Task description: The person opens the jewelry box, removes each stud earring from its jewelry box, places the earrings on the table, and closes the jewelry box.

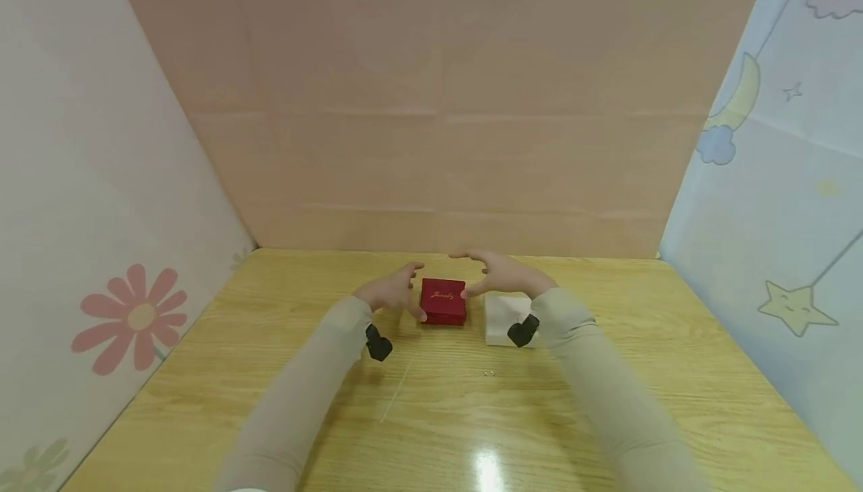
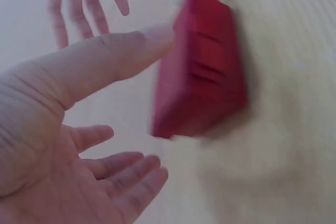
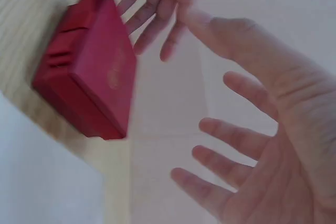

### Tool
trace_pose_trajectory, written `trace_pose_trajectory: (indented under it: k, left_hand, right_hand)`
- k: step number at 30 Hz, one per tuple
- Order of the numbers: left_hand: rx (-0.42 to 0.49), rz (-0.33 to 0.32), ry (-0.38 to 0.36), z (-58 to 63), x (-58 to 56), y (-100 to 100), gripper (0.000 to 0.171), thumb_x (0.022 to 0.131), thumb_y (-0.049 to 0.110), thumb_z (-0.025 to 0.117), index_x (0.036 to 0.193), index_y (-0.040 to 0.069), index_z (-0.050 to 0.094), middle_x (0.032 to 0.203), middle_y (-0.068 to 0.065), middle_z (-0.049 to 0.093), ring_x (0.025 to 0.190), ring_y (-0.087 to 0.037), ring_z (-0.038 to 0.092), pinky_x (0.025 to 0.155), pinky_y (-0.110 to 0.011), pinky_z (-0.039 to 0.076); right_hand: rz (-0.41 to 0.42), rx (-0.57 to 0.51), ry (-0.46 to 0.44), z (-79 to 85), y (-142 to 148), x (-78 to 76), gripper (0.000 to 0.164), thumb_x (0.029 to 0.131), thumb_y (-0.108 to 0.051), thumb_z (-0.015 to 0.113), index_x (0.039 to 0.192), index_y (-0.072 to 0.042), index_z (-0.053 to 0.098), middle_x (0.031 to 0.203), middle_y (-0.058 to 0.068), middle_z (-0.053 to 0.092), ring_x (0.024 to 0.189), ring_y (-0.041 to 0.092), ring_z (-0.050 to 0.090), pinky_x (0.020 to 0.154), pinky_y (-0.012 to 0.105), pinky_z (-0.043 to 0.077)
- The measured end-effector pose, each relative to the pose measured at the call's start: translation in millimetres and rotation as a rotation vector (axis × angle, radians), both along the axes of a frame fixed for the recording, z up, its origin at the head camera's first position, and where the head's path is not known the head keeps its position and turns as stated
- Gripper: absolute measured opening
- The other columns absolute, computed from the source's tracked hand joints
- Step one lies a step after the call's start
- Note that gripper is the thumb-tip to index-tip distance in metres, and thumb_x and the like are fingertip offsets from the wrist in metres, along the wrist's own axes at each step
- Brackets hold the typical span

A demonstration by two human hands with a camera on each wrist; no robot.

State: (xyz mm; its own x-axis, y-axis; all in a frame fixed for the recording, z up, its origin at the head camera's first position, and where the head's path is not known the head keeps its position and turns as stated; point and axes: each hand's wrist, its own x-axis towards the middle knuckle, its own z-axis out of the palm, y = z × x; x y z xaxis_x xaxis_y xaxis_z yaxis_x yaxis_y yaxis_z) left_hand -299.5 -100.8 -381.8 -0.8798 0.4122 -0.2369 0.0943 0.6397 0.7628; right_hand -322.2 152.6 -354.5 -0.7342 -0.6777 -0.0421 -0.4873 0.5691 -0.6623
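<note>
- One red box (image 1: 443, 299), lying flat on the wooden table (image 1: 607, 312), gold script uppermost, between both hands.
- Could skid or twist, probably, if pressed harder from one side; uneven pressure on a smooth tabletop the likely cause.
- Could also slip loose if pinched only at the thumb tips, near an edge.
- Left of the box: left hand (image 1: 392, 290), with thumb by the near left corner, curved fingers well parted, clamped on nothing.
- Right of the box: right hand (image 1: 504, 273), with thumb beside the right edge, fingers arched toward the far side, likewise apart.
- Cannot tell of contact at either thumb; blurred in both wrist views.
- Farther right, partly under the right wrist: white box (image 1: 499, 320), at risk of a knock, perhaps, for lack of room.
- Nearer the person: two tiny shiny pieces (image 1: 488, 374) and, apparently, a thin pale strand (image 1: 396, 396); easily swept aside by a low sleeve (image 1: 303, 395).
</note>
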Motion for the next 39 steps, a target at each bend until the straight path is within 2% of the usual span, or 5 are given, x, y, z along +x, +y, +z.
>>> trace_pose_trajectory:
  k: [10,18,25,32,39]
  left_hand:
    - [-0.025,-0.057,0.244,32.3,23.3,56.3,0.108,0.072,0.024,0.086,0.154,0.014,0.017,0.159,-0.009,0.021,0.143,-0.028,0.027,0.112,-0.049,0.03]
    - [-0.099,-0.062,0.311,9.6,39.2,100.7,0.101,0.073,0.03,0.086,0.152,0.011,0.025,0.155,-0.009,0.03,0.139,-0.026,0.036,0.108,-0.044,0.038]
    - [-0.29,-0.106,0.383,-18.2,35.8,120.3,0.103,0.069,0.036,0.087,0.149,0.006,0.03,0.148,-0.009,0.037,0.129,-0.023,0.042,0.102,-0.039,0.044]
    - [-0.421,-0.14,0.435,-22.1,33.7,133.6,0.102,0.071,0.038,0.085,0.148,0.001,0.029,0.145,-0.011,0.04,0.121,-0.019,0.046,0.098,-0.03,0.047]
    - [-0.558,-0.187,0.455,-26.2,29.9,148.1,0.1,0.073,0.037,0.084,0.147,-0.001,0.03,0.145,-0.013,0.039,0.127,-0.021,0.042,0.1,-0.027,0.044]
  right_hand:
    - [-0.07,0.001,0.136,-0.7,54.5,23.5,0.084,0.08,-0.034,0.079,0.149,-0.015,0.035,0.154,0.01,0.033,0.143,0.035,0.026,0.109,0.061,0.027]
    - [-0.104,0.027,0.065,-26.7,82.4,33.4,0.093,0.078,-0.038,0.08,0.151,-0.011,0.029,0.155,0.019,0.026,0.142,0.043,0.023,0.105,0.066,0.027]
    - [-0.091,0.067,0.02,-45.6,91.3,34.4,0.1,0.073,-0.035,0.084,0.15,-0.004,0.029,0.152,0.024,0.028,0.137,0.045,0.029,0.103,0.064,0.031]
    - [-0.003,0.063,0.018,-53.0,91.3,32.9,0.104,0.068,-0.027,0.086,0.146,0.01,0.027,0.138,0.022,0.045,0.112,0.03,0.048,0.095,0.052,0.04]
    - [-0.029,0.107,0.025,-56.4,95.4,34.1,0.109,0.066,-0.027,0.088,0.148,0.006,0.025,0.142,0.025,0.038,0.118,0.035,0.044,0.099,0.058,0.036]
